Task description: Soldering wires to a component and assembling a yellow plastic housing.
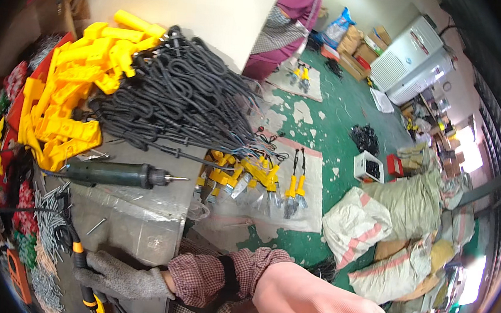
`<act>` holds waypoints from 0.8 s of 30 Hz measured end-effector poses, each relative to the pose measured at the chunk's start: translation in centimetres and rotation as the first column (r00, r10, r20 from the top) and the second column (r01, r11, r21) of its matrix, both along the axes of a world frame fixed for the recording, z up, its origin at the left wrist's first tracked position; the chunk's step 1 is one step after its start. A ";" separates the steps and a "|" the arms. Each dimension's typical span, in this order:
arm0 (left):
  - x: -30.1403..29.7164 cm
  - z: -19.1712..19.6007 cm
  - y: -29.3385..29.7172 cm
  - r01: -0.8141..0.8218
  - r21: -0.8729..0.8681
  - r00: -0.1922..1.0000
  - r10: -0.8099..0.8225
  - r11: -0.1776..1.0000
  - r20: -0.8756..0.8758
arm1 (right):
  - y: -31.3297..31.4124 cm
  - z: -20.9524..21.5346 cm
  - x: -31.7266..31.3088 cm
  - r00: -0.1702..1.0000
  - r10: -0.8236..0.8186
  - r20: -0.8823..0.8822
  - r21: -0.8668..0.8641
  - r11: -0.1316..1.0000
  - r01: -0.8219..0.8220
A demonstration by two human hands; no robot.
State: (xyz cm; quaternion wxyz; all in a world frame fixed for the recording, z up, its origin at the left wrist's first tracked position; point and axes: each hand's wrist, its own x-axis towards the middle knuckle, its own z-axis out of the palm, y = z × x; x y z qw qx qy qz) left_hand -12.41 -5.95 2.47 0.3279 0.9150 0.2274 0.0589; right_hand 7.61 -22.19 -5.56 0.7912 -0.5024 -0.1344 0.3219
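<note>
Reaching in from the lower right, my right hand (123, 277) wears a grey knitted glove. Its fingers are closed round a long tool with black-and-yellow handles (80, 248), which looks like pliers; the glove covers part of the grip. My left hand does not show. Above the glove, a lone screw (98, 226) lies on the metal tabletop (133, 224), and a heap of screws (51, 226) is to its left. A dark electric screwdriver (114, 173) lies farther up the table, its bit pointing right. Behind it are piled yellow plastic housings (87, 67) and black cables (178, 98).
On a floor mat (312, 191) right of the table lie several yellow-handled lamps (292, 189). Stuffed sacks (357, 224), a white crate (368, 167) and cartons (355, 64) occupy the green floor. A person in purple clothing (283, 35) is at the far side.
</note>
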 end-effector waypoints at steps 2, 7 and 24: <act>-0.1 -0.3 0.3 0.032 0.011 0.999 -0.032 0.999 0.014 | 0.0 0.6 0.3 1.000 0.005 -0.031 0.053 0.999 -0.003; -0.3 -0.3 0.0 0.019 0.021 1.000 -0.019 1.000 0.018 | 0.5 -0.1 0.2 0.999 0.019 0.038 0.029 0.999 -0.020; -1.3 -0.9 0.8 -0.018 -0.032 0.993 0.021 0.999 0.116 | -0.4 0.2 -1.1 0.970 -0.237 -0.060 -0.042 0.971 0.234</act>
